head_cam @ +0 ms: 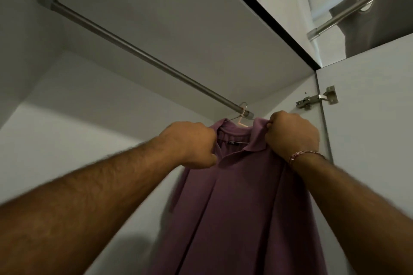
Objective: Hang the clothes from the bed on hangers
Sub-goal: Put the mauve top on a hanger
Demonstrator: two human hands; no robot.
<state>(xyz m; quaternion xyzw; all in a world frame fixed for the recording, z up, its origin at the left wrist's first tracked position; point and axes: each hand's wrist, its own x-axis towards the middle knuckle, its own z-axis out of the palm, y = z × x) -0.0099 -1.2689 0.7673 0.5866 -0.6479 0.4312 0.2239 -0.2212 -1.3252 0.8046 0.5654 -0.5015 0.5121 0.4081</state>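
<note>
Both forearms reach up from the lower corners to a purple polo shirt (pixel 241 196). Left hand (pixel 192 143) has its fingers curled tight on the shirt's left shoulder beside the collar; right hand (pixel 290 134) pinches the right collar edge, fingers closed on the cloth. Between and just above them, the hanger (pixel 242 116) hooks over the right end of the wardrobe rail (pixel 134 51), close to the side panel by the door hinge (pixel 317 98). To finish well, I'd judge each shoulder seam should be tugged evenly over the hanger arms, collar centred, before letting go.
</note>
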